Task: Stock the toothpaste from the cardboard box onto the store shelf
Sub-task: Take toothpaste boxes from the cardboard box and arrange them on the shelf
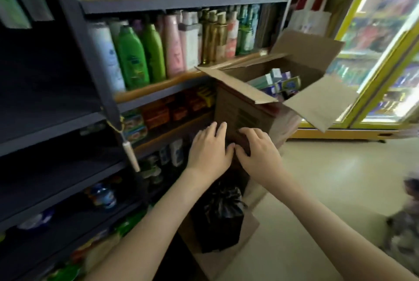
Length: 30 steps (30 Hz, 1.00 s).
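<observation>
toothpaste cartons (269, 81) half hidden inside cardboard box (244, 108), labels blurred

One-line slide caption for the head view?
Left hand and right hand rest on the open cardboard box of toothpaste cartons beside the store shelf.

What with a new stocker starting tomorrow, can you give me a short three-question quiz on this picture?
1. True or false: the left hand and the right hand both touch the side of the cardboard box.
2. The flaps on top of the box are: A taped shut, B open, C cut off.
3. What stands in a row on the shelf just left of the box's top?

Key: 1 true. 2 B. 3 bottles.
</observation>
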### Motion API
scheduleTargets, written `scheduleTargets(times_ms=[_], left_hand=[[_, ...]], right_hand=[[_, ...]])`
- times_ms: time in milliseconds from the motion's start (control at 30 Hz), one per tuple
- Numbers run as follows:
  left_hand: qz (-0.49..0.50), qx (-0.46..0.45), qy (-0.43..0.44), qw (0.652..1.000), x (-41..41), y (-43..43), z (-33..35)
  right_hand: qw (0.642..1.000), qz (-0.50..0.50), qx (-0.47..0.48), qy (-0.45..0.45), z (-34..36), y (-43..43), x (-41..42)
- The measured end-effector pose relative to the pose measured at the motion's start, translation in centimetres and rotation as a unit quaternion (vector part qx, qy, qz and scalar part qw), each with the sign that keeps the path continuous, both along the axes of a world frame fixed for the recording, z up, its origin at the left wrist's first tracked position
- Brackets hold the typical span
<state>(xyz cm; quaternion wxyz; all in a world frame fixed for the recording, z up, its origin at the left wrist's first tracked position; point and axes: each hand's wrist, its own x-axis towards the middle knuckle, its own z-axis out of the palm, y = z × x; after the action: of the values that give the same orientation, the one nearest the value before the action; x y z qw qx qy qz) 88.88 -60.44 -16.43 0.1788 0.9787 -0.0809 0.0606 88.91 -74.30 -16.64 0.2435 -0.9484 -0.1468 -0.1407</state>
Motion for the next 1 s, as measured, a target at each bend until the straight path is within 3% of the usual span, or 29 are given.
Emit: scheduleTargets(times_ms=[333,500,633,733,833,900,1000], left_hand=[[0.012,0.062,-0.074,0.995,13.7,-9.7,4.3],[-0.045,0.077,0.072,0.993,23.6,-12.4,4.7],[-0.001,0.06,0.199,0.978,29.1,-14.4,3.2],[0.082,0.177,0.154,0.969,31.5,-16.2,2.0],[0.201,0.26,0.069,0.942,33.2,-18.3,0.9],[0.253,0.259,0.049,0.931,33.9,-19.6,-0.5],[0.244,0.212,0.048,0.945,34.4,-20.8,-2.0]], right_hand=[[0.996,0.067,-0.003,-0.064,3.8,-12.6,16.6],[0.998,0.062,-0.009,-0.01,4.2,-19.1,27.6],[0.995,0.022,-0.059,0.081,3.5,-24.8,36.8],[0.986,0.03,-0.095,0.137,2.2,-26.2,41.6],[0.981,0.084,-0.116,0.129,0.9,-25.8,44.9],[0.98,0.124,-0.113,0.107,0.6,-25.2,46.5],[0.974,0.193,-0.1,0.069,0.4,-23.6,47.6]])
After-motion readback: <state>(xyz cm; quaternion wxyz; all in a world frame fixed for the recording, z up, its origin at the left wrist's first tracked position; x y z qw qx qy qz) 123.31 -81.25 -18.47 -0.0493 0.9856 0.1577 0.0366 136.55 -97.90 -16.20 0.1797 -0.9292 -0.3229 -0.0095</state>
